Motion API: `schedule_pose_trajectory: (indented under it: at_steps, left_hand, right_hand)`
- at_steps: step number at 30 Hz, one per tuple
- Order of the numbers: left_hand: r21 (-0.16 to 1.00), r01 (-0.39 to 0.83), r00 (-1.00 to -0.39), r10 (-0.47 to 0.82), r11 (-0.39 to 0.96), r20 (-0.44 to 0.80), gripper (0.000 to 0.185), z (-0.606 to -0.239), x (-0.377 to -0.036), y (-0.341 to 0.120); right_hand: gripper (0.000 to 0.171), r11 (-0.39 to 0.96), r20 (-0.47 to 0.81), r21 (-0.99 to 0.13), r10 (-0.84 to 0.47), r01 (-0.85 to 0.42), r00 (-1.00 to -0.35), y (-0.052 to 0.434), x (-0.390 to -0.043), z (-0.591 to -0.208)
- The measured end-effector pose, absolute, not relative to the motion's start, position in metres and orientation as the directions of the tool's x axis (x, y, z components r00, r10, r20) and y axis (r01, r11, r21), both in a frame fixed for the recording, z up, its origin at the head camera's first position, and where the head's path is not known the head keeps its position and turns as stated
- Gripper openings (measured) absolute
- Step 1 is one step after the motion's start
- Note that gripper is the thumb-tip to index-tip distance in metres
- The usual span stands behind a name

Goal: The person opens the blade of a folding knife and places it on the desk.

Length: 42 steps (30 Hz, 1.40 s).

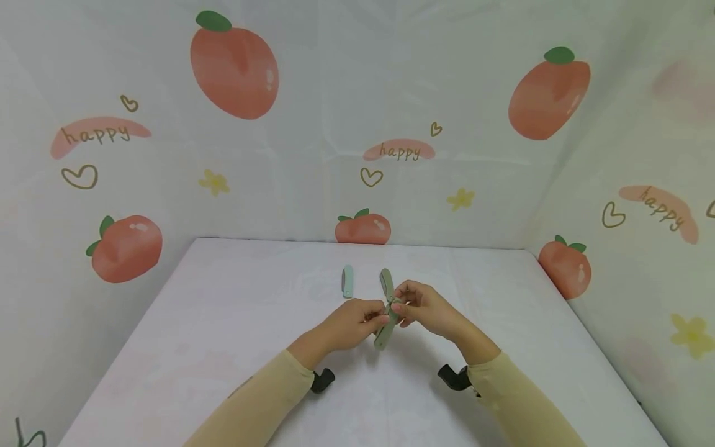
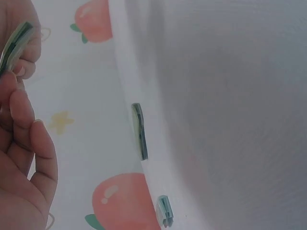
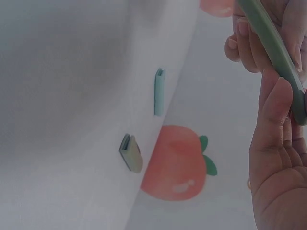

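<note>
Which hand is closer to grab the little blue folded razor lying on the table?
Probably the left hand. The blue razor lies just beyond it, on its side. The right hand sits farther off, behind the green razor, which both hands pinch, so either must let go first.

White table boxed in by printed sheeting

The table [image 1: 223, 347], covered in plain white, is enclosed at the back and on both sides by pale sheeting [image 1: 313, 186] that rises straight from its edges. The sheeting is printed with large peaches [image 1: 234, 65], pink "happy" banners [image 1: 399, 150], outlined hearts [image 1: 79, 177] and small yellow flowers [image 1: 214, 182]. Light is soft and even; faint creases, possibly fold lines, cross the sheeting behind the table's far edge.
</note>
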State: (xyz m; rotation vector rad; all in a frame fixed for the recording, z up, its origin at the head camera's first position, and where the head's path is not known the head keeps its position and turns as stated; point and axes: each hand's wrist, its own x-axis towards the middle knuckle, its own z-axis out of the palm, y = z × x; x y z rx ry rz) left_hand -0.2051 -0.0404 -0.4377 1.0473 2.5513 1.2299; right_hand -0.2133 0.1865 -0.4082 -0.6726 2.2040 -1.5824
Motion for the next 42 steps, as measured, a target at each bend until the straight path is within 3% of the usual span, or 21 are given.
schedule_pose_trajectory:
  at_steps: [11, 19, 33, 42]
  left_hand:
    - [0.731, 0.543, -0.766, 0.6, 0.413, 0.23, 0.023, -0.437, -0.205, -0.047]
    - [0.753, 0.581, -0.757, 0.546, 0.309, 0.36, 0.023, -0.438, -0.208, -0.055]
    - [0.796, 0.562, -0.809, 0.346, 0.224, 0.474, 0.02, -0.44, -0.21, -0.063]
    - [0.789, 0.584, -0.809, 0.218, 0.193, 0.546, 0.017, -0.442, -0.212, -0.063]
  right_hand:
    - [0.019, 0.277, -0.009, -0.947, -0.53, -0.163, -0.848, 0.188, -0.21, -0.409]
    - [0.023, 0.27, -0.008, -0.953, -0.486, -0.141, -0.874, 0.193, -0.21, -0.408]
    - [0.025, 0.207, -0.014, -0.974, -0.466, -0.094, -0.885, 0.208, -0.208, -0.412]
    - [0.023, 0.165, -0.007, -0.983, -0.461, -0.078, -0.887, 0.212, -0.207, -0.415]
